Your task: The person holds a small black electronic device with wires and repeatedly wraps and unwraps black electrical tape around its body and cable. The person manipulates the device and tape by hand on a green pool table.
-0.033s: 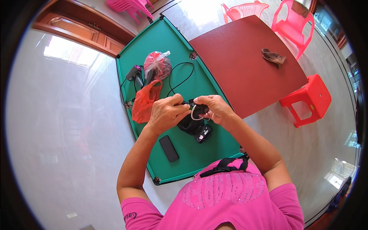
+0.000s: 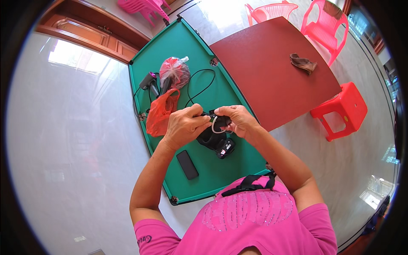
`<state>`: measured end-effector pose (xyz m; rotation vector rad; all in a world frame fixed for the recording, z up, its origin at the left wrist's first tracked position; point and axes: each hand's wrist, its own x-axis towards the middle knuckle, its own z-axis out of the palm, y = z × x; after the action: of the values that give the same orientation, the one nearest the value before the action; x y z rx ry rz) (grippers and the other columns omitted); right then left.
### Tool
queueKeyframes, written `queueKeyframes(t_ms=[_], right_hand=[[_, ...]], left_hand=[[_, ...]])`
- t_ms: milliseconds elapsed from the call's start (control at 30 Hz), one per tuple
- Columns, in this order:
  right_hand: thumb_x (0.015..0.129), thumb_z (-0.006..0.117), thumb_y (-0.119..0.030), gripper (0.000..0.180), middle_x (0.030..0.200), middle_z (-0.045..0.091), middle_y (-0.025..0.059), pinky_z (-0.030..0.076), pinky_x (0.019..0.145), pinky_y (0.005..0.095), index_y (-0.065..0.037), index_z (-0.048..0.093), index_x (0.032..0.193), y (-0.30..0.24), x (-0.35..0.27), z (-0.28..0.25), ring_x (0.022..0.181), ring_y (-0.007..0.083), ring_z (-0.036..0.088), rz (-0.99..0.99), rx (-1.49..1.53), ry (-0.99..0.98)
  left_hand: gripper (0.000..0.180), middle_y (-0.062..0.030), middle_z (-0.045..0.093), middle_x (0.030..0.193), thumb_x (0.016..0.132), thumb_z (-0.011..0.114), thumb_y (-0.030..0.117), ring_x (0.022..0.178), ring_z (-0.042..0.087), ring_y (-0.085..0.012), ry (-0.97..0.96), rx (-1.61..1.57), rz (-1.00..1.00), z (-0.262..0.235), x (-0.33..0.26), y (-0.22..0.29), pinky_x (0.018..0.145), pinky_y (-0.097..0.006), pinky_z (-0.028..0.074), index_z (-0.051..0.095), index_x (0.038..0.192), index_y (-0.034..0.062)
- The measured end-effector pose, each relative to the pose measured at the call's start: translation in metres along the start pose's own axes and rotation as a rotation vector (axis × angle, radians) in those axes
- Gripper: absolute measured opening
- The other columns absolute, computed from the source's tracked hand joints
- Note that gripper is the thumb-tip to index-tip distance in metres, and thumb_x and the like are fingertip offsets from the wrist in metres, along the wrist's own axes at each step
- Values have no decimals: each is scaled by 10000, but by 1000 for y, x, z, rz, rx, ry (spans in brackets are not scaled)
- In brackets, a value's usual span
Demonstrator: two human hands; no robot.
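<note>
Over the green pool table [image 2: 221, 178], my hands meet almost fingertip to fingertip. My left hand [image 2: 185, 126] is closed in a pinch; what lies between its fingertips is small and mostly hidden. My right hand [image 2: 239, 120] pinches thumb against fingers, with a white cable [image 2: 213, 127] looping out of its grip toward the left fingertips. Dark material shows behind that loop. Just below the hands lies a black, soft-looking item [image 2: 206, 138], with a small black boxy device [image 2: 226, 148] at its near end. A black phone [image 2: 187, 165] rests nearer me, to the left.
Farther left on the felt are a red plastic bag [image 2: 159, 112], a clear bag with red contents [image 2: 175, 70], a hair dryer [image 2: 148, 80] and a black cord [image 2: 204, 71]. A reddish-brown table [image 2: 272, 72] with a brown cloth [image 2: 303, 63] adjoins at right, beside a red stool [image 2: 344, 110].
</note>
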<state>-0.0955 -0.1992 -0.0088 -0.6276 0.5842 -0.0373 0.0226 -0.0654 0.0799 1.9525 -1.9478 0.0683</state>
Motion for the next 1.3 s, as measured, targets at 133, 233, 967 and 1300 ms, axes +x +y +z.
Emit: queueKeyframes(t_ms=[133, 233, 967, 1300], right_hand=[[762, 713, -140, 169, 767, 607, 42, 521, 549, 251, -49, 586, 827, 1, -1, 1, 617, 117, 604, -19, 11, -27], [757, 718, -142, 165, 752, 608, 38, 475, 520, 243, -55, 591, 818, 4, 0, 2, 594, 113, 589, -52, 36, -1], [673, 776, -117, 474, 810, 604, 72, 427, 433, 219, 19, 490, 1027, 19, 2, 11, 603, 117, 601, -291, 58, 90], [684, 793, -150, 514, 827, 594, 74, 435, 448, 219, 27, 481, 1053, 19, 2, 10, 648, 122, 608, -257, 50, 46]], left_hand=[[162, -10, 497, 750, 687, 726, 197, 617, 560, -175, -32, 15, -33, -1, -6, 1, 511, -316, 441, 667, 816, 120], [181, -9, 502, 760, 687, 723, 178, 626, 565, -172, -14, -9, -62, 4, -12, 2, 509, -311, 445, 669, 849, 118], [165, -20, 415, 814, 729, 642, -11, 759, 460, -129, 14, -615, -531, 12, -28, 2, 645, -241, 401, 691, 885, 13], [209, -16, 389, 814, 697, 681, 17, 775, 442, -141, -48, -661, -441, 13, -26, -5, 671, -250, 394, 706, 901, 53]])
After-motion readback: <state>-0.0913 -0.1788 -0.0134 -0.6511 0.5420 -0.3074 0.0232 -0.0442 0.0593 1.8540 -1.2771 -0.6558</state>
